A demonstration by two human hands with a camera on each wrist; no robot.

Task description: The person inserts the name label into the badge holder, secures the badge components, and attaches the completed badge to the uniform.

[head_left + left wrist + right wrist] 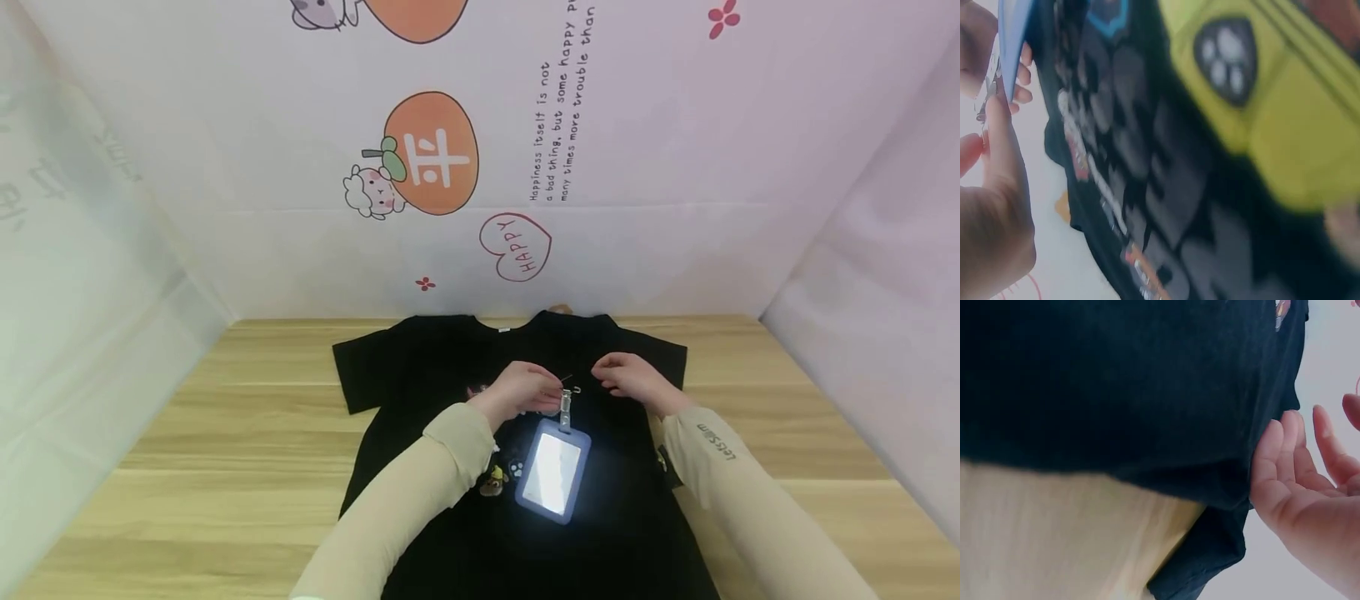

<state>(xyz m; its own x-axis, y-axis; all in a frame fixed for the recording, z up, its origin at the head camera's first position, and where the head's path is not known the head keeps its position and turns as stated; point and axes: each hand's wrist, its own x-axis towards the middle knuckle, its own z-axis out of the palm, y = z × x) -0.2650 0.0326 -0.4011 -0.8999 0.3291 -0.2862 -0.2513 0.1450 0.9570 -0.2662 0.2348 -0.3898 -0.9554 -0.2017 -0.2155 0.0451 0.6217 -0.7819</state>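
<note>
A black T-shirt [607, 508] with a printed front lies spread out, its neck toward the back wall. Over its chest, my left hand [523, 387] pinches the metal clip [566, 402] of a blue badge holder [531, 486]. The holder's bright window faces up. Thin bits of metal stick out by the clip's top, close to my left fingertips. In the left wrist view, thumb and finger press on the clip [991, 87] beside the blue holder [1015, 37]. My right hand [633, 379] hovers near the right shoulder, fingers loosely bent and holding nothing [1310, 481].
The shirt lies on a wood-grain table [225, 467]. White printed cloth [660, 142] hangs behind it, with pale cloth walls at left and right. A dark piece with a yellow spot [667, 468] sits at the shirt's right side, under the right forearm.
</note>
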